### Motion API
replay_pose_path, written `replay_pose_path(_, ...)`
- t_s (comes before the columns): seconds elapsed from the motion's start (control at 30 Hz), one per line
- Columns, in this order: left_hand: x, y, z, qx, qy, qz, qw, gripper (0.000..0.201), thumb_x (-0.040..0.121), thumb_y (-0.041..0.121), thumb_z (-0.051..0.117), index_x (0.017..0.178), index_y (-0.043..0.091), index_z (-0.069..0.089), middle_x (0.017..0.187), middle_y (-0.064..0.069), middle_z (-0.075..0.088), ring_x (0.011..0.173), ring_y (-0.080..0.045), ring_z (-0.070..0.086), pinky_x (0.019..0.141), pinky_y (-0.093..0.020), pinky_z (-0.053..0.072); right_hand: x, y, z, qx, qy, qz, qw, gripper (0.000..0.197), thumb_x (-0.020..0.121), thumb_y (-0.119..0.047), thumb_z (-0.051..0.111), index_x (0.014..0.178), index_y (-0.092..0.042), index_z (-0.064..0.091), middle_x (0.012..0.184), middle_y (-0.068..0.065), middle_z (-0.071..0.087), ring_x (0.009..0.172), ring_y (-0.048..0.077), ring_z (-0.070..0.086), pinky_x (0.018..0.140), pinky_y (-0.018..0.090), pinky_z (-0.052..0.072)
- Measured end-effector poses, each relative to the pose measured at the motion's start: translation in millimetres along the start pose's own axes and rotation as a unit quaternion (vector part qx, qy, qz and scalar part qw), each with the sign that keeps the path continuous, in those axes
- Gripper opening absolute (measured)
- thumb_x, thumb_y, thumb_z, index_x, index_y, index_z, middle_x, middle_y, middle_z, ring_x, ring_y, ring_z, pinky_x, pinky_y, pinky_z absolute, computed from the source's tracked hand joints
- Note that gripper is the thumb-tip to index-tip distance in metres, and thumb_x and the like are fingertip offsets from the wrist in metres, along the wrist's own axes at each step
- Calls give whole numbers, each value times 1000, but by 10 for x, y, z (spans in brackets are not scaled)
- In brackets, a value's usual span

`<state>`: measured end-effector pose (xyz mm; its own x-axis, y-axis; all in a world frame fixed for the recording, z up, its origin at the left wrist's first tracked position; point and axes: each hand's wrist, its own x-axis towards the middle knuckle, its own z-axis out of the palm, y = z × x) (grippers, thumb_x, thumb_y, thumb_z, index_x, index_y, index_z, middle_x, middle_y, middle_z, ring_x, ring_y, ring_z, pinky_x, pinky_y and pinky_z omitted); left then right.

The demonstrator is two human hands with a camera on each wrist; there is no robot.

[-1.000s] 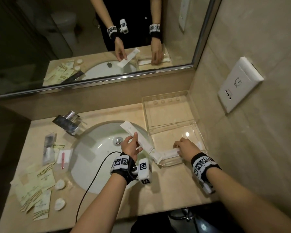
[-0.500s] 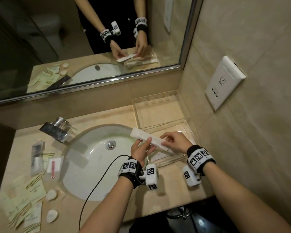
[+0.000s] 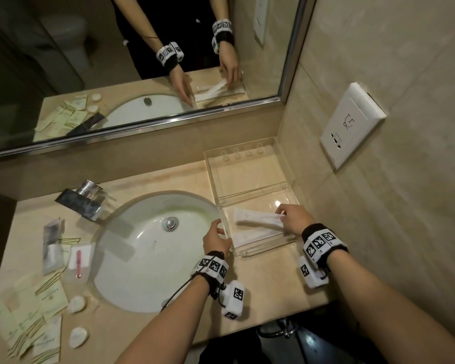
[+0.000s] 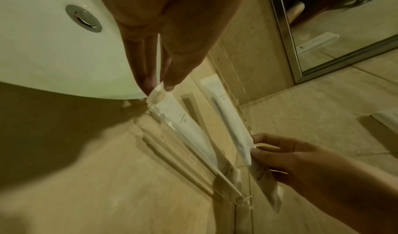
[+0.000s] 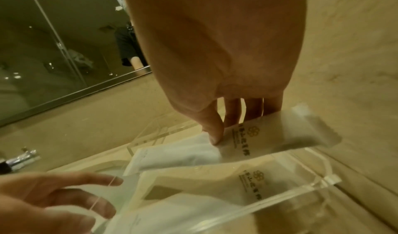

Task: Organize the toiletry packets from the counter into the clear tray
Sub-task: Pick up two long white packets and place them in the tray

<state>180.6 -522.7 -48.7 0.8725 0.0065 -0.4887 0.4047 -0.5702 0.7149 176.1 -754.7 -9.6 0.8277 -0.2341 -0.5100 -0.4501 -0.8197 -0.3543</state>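
Note:
The clear tray (image 3: 247, 144) stands right of the sink, against the wall. A long white packet (image 3: 252, 236) lies in its near compartment. Above it, slanting, is a second long white packet (image 3: 255, 219). My right hand (image 3: 280, 215) pinches that one's right end between thumb and fingers, as the right wrist view shows: right hand (image 5: 219, 135), packet (image 5: 280, 135). My left hand (image 3: 221, 229) is at the tray's left wall. In the left wrist view its fingertips (image 4: 170, 86) pinch the sealed end of the lower packet (image 4: 183, 123).
A white sink (image 3: 155, 245) with a chrome faucet (image 3: 82, 203) fills the counter's middle. Several green sachets (image 3: 37, 311), round soaps (image 3: 76, 304) and clear packets (image 3: 78, 261) lie on the left counter. A wall socket (image 3: 352, 127) sits right of the tray.
My right hand has brought the long packet down into the tray's near compartment. My left hand has let go of it and moved to the end of the lower packet.

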Motion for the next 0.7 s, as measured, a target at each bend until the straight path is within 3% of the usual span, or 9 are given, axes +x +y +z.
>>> replay_pose_path(0.1, 46, 24, -36, 0, 2, 8, 1000, 61, 80, 1, 66, 136, 19, 49, 107, -9, 67, 95, -23, 63, 80, -26, 49, 8, -19, 7, -66, -16, -24, 997, 30, 90, -3, 49, 111, -18, 63, 115, 8, 65, 103, 24, 60, 88, 34, 51)
replay_pose_path(0.23, 76, 33, -82, 7, -8, 5, 1000, 62, 80, 4, 70, 137, 20, 49, 106, -9, 67, 100, -25, 63, 88, -33, 51, 63, -104, 30, -124, -34, -64, 990, 37, 87, 1, 50, 114, -21, 62, 116, 5, 63, 103, 23, 60, 87, 35, 52)
replay_pose_path(0.37, 54, 69, -120, 54, 43, 9, 998, 38, 82, 1, 64, 116, 13, 52, 104, -10, 57, 93, -25, 58, 79, -32, 46, 134, -154, 107, -171, -57, -85, 980, 41, 86, 3, 51, 117, -21, 61, 117, 5, 62, 104, 23, 61, 86, 33, 51)
replay_pose_path(0.47, 18, 124, -117, 87, 57, 77, 992, 35, 79, -11, 50, 105, 12, 53, 100, -5, 48, 92, -23, 52, 80, -32, 46, 173, -112, 164, -189, -49, -82, 977, 36, 89, 0, 50, 112, -23, 65, 119, 4, 60, 108, 24, 57, 91, 33, 49)
replay_pose_path(0.6, 32, 194, -28, 118, 1, 186, 975, 25, 81, -5, 55, 93, 16, 60, 93, 1, 51, 91, -21, 54, 86, -32, 48, 217, -5, 175, -144, -18, -91, 985, 24, 90, -7, 55, 102, -24, 67, 117, 4, 53, 106, 23, 54, 91, 35, 49)
replay_pose_path(0.7, 38, 279, 53, 151, -61, 224, 961, 25, 84, 0, 58, 103, 14, 65, 106, -2, 59, 102, -19, 56, 95, -33, 48, 248, 115, 148, -116, -2, -80, 990, 25, 87, -5, 57, 99, -24, 67, 119, 3, 55, 106, 21, 56, 93, 36, 51)
